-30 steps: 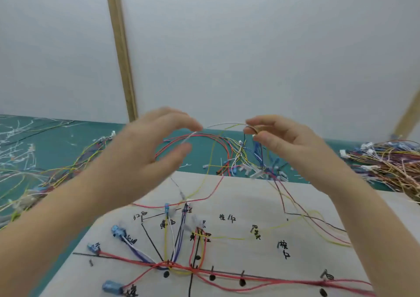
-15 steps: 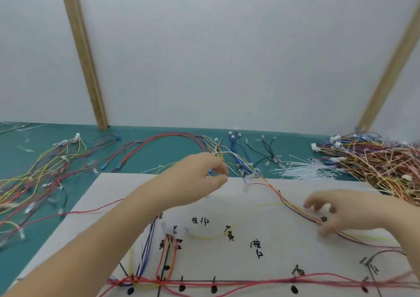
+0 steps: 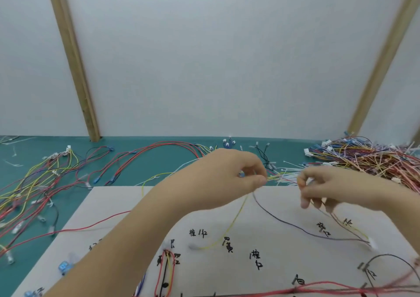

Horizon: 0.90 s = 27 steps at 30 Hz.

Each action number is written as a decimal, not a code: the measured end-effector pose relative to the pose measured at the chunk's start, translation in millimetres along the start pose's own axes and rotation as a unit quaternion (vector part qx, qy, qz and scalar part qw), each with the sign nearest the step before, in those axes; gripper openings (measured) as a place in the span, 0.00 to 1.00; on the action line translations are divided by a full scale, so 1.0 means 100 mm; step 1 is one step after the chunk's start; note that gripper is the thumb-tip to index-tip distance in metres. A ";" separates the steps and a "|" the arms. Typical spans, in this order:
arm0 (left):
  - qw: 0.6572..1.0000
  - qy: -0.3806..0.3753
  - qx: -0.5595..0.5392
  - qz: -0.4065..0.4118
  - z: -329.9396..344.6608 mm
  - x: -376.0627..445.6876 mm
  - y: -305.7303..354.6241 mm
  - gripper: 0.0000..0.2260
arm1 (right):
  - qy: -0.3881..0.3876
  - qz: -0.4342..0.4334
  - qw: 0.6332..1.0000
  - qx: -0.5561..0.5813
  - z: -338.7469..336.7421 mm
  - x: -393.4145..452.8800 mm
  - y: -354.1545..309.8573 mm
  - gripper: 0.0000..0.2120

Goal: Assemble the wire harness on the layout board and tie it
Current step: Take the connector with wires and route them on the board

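Since half a second ago our left hand (image 3: 229,178) now pinches the yellow wire (image 3: 236,219) above the layout board (image 3: 109,206), right hand (image 3: 327,187) curled on thin strands: routing continues.

Layout board (image 3: 118,206) lies on the mat (image 3: 147,160), wire heap (image 3: 368,158) right.

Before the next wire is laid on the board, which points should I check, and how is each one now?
1. Left hand pinches the yellow wire and dark wire: ok.
2. Right hand grip on something: cannot tell, blurred.
3. Both wires hang down onto the layout board: ok.
4. Dark wire's white connector rests on the board: ok.
5. Cable ties lie between the hands: ok.
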<state>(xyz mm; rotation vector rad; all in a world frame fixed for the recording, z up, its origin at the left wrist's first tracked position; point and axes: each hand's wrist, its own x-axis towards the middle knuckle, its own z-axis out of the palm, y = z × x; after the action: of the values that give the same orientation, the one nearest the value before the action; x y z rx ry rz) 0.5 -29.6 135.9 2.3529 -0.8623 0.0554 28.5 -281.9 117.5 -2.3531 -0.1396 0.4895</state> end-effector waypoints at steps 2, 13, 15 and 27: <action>1.000 -0.018 0.009 0.022 0.03 -0.01 0.09 0.06 | 0.016 -0.065 0.994 0.082 -0.07 -0.08 -0.26 0.04; 0.986 0.114 -0.069 -0.099 0.39 0.02 0.11 0.19 | 0.101 -0.277 0.665 0.686 0.14 0.08 -1.14 0.09; 0.973 0.198 -0.092 -0.078 0.33 0.09 0.06 0.08 | 0.100 -0.293 0.662 0.683 0.18 0.10 -1.17 0.08; 0.888 0.262 -0.369 -0.084 -0.36 0.09 -0.41 0.04 | 0.231 -0.214 0.822 0.475 0.02 0.31 -0.89 0.08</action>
<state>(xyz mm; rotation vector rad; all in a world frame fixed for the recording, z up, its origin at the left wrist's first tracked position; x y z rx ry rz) 38.0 10.3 144.3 1.5584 -0.3154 0.2359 59.8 -207.9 166.5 -1.3198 -0.1446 -0.2287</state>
